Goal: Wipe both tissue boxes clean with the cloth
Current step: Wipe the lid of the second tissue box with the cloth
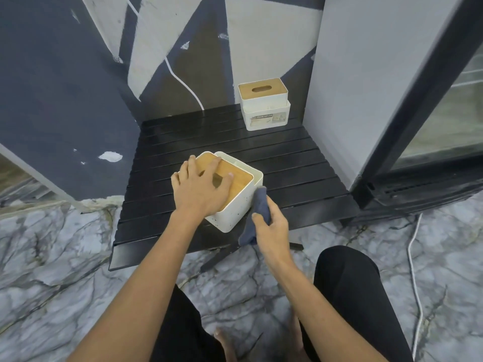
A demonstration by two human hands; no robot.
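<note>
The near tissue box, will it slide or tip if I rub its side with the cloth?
Probably slides rather than tips: the near tissue box looks low, wide and light. The left hand pressing on its wooden lid should steady it. The cloth droops, so it's floppy.

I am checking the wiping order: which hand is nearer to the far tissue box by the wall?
Right, slightly. The right hand holds the cloth diagonally below the far tissue box. The left hand rests on the near tissue box, further left.
</note>
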